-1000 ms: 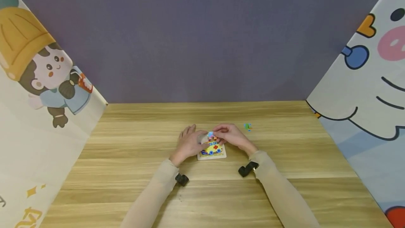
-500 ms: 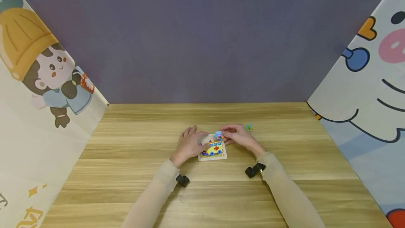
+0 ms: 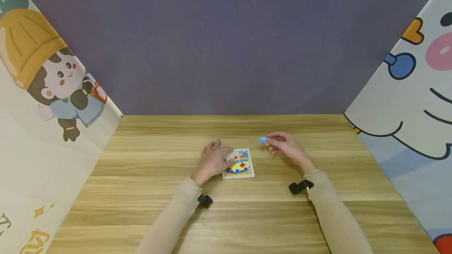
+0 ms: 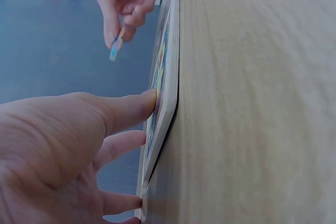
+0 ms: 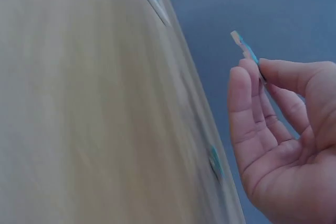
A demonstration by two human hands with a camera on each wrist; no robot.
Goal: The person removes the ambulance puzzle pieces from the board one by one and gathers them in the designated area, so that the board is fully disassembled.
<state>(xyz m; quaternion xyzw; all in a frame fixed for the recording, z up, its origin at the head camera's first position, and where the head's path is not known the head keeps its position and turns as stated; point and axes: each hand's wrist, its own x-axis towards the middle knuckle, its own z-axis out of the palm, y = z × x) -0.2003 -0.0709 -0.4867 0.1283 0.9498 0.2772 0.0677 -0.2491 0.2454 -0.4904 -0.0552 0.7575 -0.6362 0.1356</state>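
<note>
A small square jigsaw puzzle board (image 3: 238, 176) with a pale frame and a yellow ambulance picture lies flat on the table. Its upper left part shows bare wood. My left hand (image 3: 210, 162) rests at the board's left side, the thumb (image 4: 137, 107) pressing on its face and the other fingers extended along the edge. Off to the right of the board, my right hand (image 3: 287, 146) pinches a blue jigsaw piece (image 3: 263, 141) between thumb and fingers, held above the table. Another, greenish jigsaw piece (image 5: 216, 162) lies on the table below that hand, hidden in the head view.
The wood-grain table (image 3: 176, 207) ends at a dark blue-grey partition (image 3: 226, 50) behind. Printed cartoon panels stand on the left (image 3: 42, 160) and right (image 3: 395, 160). Each wrist carries a small black camera.
My right hand has lifted the blue jigsaw piece off the board's top and carried it to the right. The upper right of the picture is uncovered. My left hand stays in place.
</note>
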